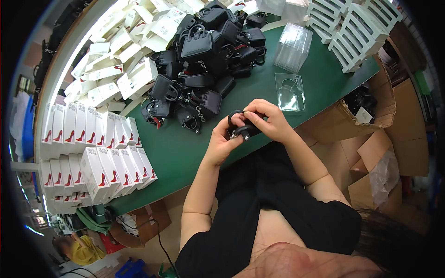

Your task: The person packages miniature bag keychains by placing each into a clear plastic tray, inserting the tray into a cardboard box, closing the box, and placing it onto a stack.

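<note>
Both hands are on a small black handbag (243, 130) just off the table's front edge. My left hand (221, 140) is closed around its left side, near a metal clasp. With thumb and fingers pinched together, my right hand (269, 119) grips the bag's upper right, by the looped handle (233, 116). Much of the bag is hidden behind my fingers. Beyond my hands lies a heap of similar black mini handbags (197, 46), some with metal clips and straps. A clear plastic tray (290, 91) lies flat on the green table (174, 160), right of the heap.
White boxes with red shoe prints (95, 127) stand in rows at left; loose white boxes (134, 51) pile up behind them. Stacked clear trays (293, 47) and white slatted racks (357, 39) are at back right. Cardboard boxes (368, 104) stand beside the table. Another person (85, 250) is lower left.
</note>
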The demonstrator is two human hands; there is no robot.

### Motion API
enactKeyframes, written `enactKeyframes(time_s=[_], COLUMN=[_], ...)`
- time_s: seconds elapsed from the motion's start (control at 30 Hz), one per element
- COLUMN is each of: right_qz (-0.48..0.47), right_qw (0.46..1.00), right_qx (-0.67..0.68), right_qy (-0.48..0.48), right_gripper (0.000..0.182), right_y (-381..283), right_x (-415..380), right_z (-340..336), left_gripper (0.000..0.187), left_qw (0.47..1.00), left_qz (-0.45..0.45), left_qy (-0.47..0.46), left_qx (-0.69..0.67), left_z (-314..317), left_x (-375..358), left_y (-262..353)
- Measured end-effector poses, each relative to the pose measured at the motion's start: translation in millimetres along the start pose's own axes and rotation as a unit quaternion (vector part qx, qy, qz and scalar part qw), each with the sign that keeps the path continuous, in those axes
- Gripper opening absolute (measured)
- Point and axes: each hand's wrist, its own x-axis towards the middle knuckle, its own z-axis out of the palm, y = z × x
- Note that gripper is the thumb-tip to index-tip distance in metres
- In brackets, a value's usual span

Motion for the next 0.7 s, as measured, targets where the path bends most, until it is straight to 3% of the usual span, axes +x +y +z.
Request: enactKeyframes(time_s=[0.13, 0.3, 0.5, 0.7], right_qz=[-0.095, -0.228, -0.254, -0.282], right_qw=[0.987, 0.948, 0.929, 0.921], right_qx=[-0.038, -0.214, -0.267, -0.255], right_qy=[0.125, 0.048, 0.041, 0.083], right_gripper=[0.011, 0.015, 0.02, 0.016], right_y=[-18, -24, -12, 1], right_x=[5, 7, 6, 4], right_z=[6, 0, 3, 11], left_gripper=[0.037, 0.034, 0.035, 0.032], left_qw=[0.986, 0.983, 0.983, 0.972], left_qz=[-0.098, -0.124, -0.133, -0.153], left_qy=[0.133, 0.127, 0.129, 0.157], left_qx=[-0.037, -0.049, -0.016, -0.088], left_z=[14, 13, 13, 18], left_x=[2, 1, 2, 1], left_y=[12, 13, 11, 9])
